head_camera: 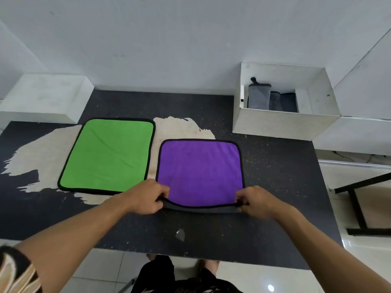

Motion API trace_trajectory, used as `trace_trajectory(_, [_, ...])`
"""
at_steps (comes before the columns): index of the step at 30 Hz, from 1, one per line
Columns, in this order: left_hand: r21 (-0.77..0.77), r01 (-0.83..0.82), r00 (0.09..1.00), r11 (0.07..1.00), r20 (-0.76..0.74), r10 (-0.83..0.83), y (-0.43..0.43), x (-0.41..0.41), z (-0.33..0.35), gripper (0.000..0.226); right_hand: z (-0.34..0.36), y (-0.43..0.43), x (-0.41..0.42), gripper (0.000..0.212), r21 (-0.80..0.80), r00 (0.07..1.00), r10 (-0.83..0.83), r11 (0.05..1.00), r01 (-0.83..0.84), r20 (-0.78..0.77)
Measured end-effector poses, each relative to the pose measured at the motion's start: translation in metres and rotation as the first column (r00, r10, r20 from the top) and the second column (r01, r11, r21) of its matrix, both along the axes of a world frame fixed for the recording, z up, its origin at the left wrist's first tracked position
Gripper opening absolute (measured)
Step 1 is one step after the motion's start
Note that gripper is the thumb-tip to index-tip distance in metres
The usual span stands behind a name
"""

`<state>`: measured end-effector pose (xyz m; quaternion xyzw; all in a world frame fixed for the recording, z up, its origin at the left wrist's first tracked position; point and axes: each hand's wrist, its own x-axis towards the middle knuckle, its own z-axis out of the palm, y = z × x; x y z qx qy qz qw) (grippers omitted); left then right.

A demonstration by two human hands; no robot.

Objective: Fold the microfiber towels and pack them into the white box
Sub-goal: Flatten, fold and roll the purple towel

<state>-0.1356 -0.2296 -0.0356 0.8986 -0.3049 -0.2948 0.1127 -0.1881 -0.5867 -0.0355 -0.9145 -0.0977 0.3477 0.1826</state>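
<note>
- One purple towel (200, 172) with black edging, spread flat on the dark table (275, 187) straight ahead; only the near edge raised a little, with a grey underside showing there.
- Pinched at both near corners: left hand (148, 197) on the left corner, right hand (256, 200) on the right corner, each curled tight round the hem.
- From this grip, all the cloth lying away toward the wall; held edge running left to right, so probably to be carried forward, near edge onto far edge.
- Close to square in outline; long axis hard to tell.
- Just beside it on the left, apart by a narrow gap: a green towel (108, 154), flat, not held, long axis pointing away from the body, nearer the left hand.
- Further off at the far right: the white box (283, 123), open on top, with some grey folded towels (259, 97) standing inside, nearer the right hand.
- No brand, label or writing readable anywhere.
</note>
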Motion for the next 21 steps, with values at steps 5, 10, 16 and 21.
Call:
trace_trajectory(5, [-0.258, -0.451, 0.892, 0.855, -0.153, 0.425, -0.016, 0.034, 0.006, 0.013, -0.005, -0.012, 0.026, 0.008, 0.358, 0.854, -0.519, 0.800, 0.481, 0.012])
trace_trajectory(10, [-0.262, -0.630, 0.776, 0.731, -0.212, 0.594, -0.027, 0.055, 0.000, 0.012, -0.022, -0.005, 0.051, 0.006, 0.446, 0.561, -0.823, 0.472, 0.761, -0.087])
trace_trajectory(16, [-0.379, -0.776, 0.579, 0.505, -0.111, 0.808, -0.033, 0.078, -0.011, 0.013, -0.030, 0.008, 0.099, 0.014, 0.507, 0.390, -0.921, 0.328, 0.797, -0.018])
trace_trajectory(21, [-0.113, -0.804, 0.594, 0.583, -0.108, 0.797, -0.039, 0.096, -0.032, 0.023, -0.037, 0.013, 0.126, 0.031, 0.295, 0.468, -0.883, 0.453, 0.841, 0.020])
